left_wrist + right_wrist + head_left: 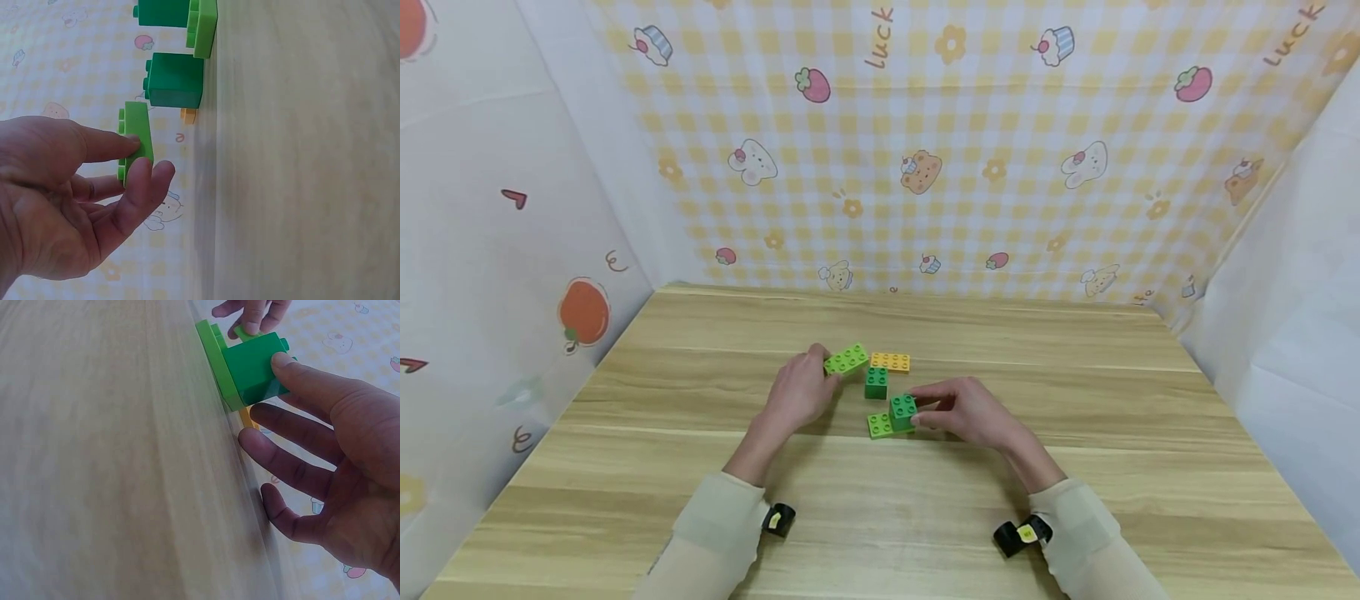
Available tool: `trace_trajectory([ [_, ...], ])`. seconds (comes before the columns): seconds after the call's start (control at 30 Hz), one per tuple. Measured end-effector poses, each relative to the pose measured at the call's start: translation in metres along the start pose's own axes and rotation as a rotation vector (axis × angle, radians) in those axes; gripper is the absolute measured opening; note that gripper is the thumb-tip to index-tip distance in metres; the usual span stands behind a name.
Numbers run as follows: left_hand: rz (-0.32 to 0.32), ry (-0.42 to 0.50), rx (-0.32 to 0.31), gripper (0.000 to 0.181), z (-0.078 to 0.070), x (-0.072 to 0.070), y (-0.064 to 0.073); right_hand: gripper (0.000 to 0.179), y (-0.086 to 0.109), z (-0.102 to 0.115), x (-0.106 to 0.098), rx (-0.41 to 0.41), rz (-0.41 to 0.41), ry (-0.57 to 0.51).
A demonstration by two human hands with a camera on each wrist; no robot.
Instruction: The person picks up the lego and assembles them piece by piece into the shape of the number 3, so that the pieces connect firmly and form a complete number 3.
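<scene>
My left hand (802,387) pinches a light green eight-stud brick (847,359) between thumb and fingers; in the left wrist view that brick (142,134) is held up on its own. With thumb and fingertips, my right hand (970,412) grips a dark green four-stud brick (903,410). This brick sits over the right half of a second light green brick (880,426), and the right wrist view has its underside (250,372) right against the flat light green piece (219,369). Another dark green brick (876,384) stands between the hands.
A flat yellow brick (899,362) lies behind the standing dark green one. All of it is on a wood-grain table (1045,350), backed by a checked cloth (1000,125) with white cloth at both sides.
</scene>
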State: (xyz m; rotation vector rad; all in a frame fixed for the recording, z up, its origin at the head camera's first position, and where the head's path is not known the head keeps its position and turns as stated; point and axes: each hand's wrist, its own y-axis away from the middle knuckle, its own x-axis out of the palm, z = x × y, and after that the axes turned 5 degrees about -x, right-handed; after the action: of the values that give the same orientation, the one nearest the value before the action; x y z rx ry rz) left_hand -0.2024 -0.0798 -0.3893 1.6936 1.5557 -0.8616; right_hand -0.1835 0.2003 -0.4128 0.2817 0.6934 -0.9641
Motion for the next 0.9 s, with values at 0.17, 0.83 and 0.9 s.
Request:
trace_trajectory([
  [0.17, 0.022, 0.031, 0.0, 0.038, -0.0031, -0.0028, 0.0008, 0.04, 0.0002, 0.0001, -0.0001, -0.002, 0.001, -0.01],
  [0.83, 0.124, 0.094, 0.028, 0.036, -0.0077, -0.0074, 0.0044, 0.041, -0.0004, -0.0002, -0.0002, -0.01, 0.001, -0.02],
  [0.9, 0.145, 0.115, 0.023, 0.035, -0.0095, -0.0082, 0.0057, 0.041, -0.0004, -0.0004, 0.0001, -0.013, 0.002, -0.025],
])
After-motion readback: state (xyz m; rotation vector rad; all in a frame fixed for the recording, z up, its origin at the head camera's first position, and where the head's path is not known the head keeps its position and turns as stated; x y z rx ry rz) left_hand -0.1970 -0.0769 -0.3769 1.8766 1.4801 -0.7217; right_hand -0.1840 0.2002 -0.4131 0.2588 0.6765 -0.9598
